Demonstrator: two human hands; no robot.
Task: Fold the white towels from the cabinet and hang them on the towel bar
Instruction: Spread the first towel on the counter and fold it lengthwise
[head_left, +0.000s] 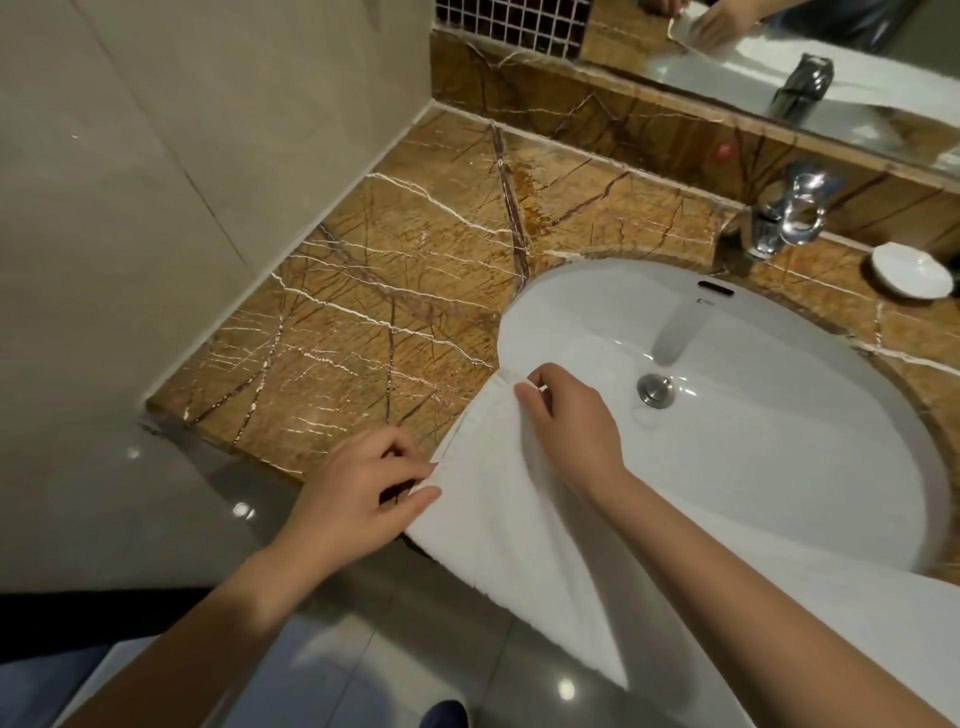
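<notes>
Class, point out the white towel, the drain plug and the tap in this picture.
white towel (485, 519): head view, on its flat upper part.
drain plug (655, 388): head view, on its round metal top.
tap (764, 231): head view, on its chrome body.

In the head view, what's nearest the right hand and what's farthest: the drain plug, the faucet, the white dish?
1. Drain plug, in the basin just beside the right hand.
2. Faucet, behind the basin.
3. White dish, far right on the counter.
</notes>
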